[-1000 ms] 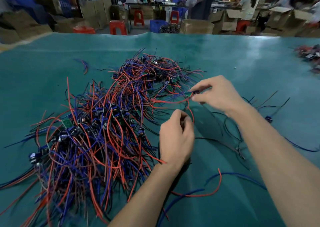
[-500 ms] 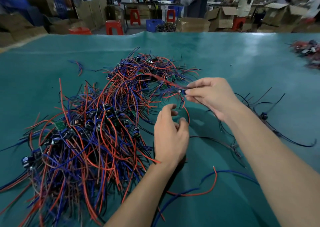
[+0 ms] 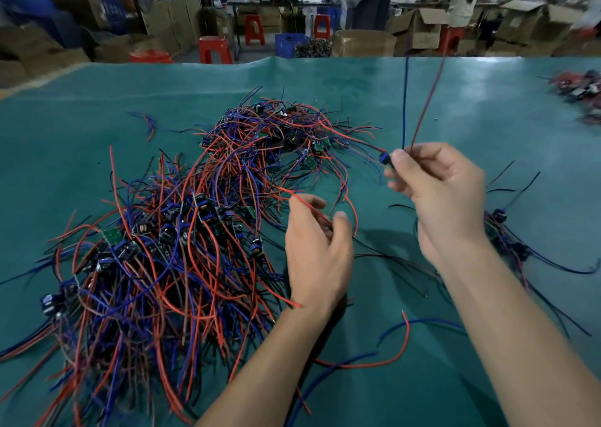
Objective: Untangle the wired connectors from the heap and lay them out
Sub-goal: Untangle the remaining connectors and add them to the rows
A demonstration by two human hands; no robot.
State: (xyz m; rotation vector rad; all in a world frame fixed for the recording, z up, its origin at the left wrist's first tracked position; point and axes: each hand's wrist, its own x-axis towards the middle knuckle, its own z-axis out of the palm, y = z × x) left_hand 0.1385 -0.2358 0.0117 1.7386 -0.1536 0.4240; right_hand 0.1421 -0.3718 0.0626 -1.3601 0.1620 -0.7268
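Head view only. Seen across a teal bench (image 3: pixel 487 108): a big heap (image 3: pixel 182 238) of red, blue and black wired connectors, sprawled over the left and middle. Right hand (image 3: pixel 435 195) raised above the bench just right of the heap, fingers closed in a pinch on one small blue connector (image 3: pixel 384 159), its blue wire (image 3: pixel 404 101) and red wire (image 3: pixel 427 98) standing straight up from the grip (tops lost against the background). Left hand (image 3: pixel 317 251) lower, at the heap's right edge, fingers half curled and loosely parted around a red strand (image 3: pixel 309 203); firm grip or mere touch, cannot tell. Further right on the bench, a few connectors (image 3: pixel 499 216) with dark leads, spread apart from the heap. Nearer, a loose red and blue pair (image 3: pixel 403 335).
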